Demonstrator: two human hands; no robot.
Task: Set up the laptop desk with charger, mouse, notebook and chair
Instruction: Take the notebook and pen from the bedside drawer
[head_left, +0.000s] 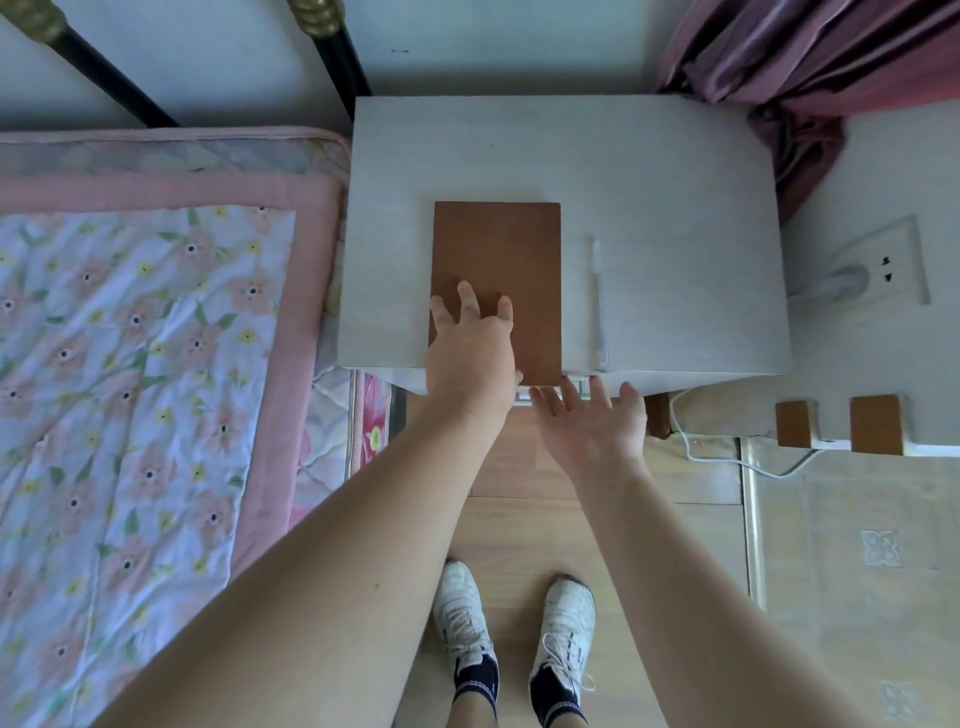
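A brown notebook (511, 249) lies flat on the pale grey desk (649, 171), its near end at the desk's front edge. My left hand (470, 345) rests on the notebook's near left corner with fingers spread. Just off the front edge, my right hand (592, 415) hovers open, palm down, holding nothing, close to the notebook's near right corner. A thin white pen-like object (597, 296) lies on the desk right of the notebook. A white plug (844, 280) sits in the wall socket (891, 265), its cable (727, 457) trailing to the floor.
A bed with a floral quilt (145, 364) stands against the desk's left side. Purple curtains (810, 57) hang at the back right. Two brown blocks (836, 423) sit along the right wall. My feet in white shoes (514, 629) stand on wooden floor.
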